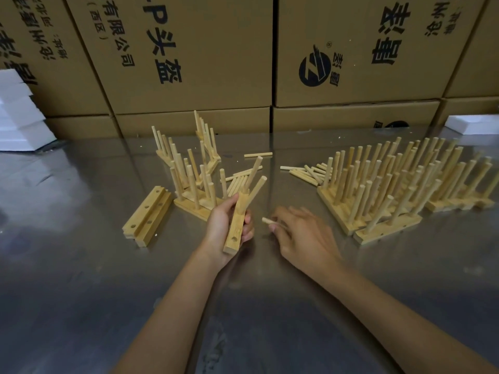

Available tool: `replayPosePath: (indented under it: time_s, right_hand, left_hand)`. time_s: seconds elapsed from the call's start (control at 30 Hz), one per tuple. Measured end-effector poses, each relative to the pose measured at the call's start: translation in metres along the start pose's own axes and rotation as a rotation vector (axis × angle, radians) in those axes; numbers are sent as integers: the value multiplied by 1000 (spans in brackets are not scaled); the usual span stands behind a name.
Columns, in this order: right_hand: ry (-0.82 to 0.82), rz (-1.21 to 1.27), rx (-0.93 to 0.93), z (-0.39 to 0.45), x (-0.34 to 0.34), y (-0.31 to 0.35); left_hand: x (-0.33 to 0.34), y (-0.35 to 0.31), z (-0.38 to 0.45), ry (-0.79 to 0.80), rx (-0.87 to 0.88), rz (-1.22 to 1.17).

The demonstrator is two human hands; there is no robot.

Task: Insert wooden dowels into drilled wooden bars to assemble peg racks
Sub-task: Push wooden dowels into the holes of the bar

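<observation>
- While the left hand grips the drilled bar at the centre of the view, tilted with its near end low, two dowels already stand in its far end, pointing toward 1 o'clock, and one open hole shows near the lower end.
- At 3 o'clock of the bar, just beside it but apart, the right hand pinches a loose dowel whose free end points toward the bar.
- Judging from this, the step in hand is seating that dowel in the open hole; it probably goes best if the bar is held steady, the dowel tip lined up square to the hole, then pushed straight down without rocking.
- At 9 o'clock lie undrilled-side-up spare bars on the bench; at 11 o'clock stands a jumble of finished racks.
- At 2 o'clock, rows of completed racks stand, with loose dowels at 1 o'clock.
- Cardboard boxes wall the far edge at 12 o'clock.
</observation>
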State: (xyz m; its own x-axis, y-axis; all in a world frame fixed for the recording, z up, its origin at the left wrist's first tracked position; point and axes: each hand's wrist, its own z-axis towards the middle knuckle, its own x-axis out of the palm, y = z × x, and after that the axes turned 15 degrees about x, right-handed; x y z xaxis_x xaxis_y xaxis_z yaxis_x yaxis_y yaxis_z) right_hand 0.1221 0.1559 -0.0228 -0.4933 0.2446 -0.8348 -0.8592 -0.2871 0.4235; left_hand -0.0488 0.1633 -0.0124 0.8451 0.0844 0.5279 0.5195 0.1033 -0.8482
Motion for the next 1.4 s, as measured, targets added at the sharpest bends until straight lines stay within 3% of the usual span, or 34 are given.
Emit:
replayPosePath:
  time_s: [0.2,0.33,0.77,1.0,1.27,1.4]
  right_hand:
    - [31,272,-95,-43,-30,11]
    - [-9,236,-160,-49,-30,18]
    - [22,210,-282,-45,-31,22]
    - [110,288,-148,-37,-28,27]
    - [273,603,135,-28,-31,19]
    - [267,766,187,-26,-41,10]
  left_hand:
    - [6,7,-4,-134,80,172]
    - [15,10,-10,-144,197,301]
    - [17,20,-9,-150,279,391]
    - [18,20,-8,-172,276,383]
    - [20,20,-10,-208,328,386]
    - [19,20,-10,-253,323,424]
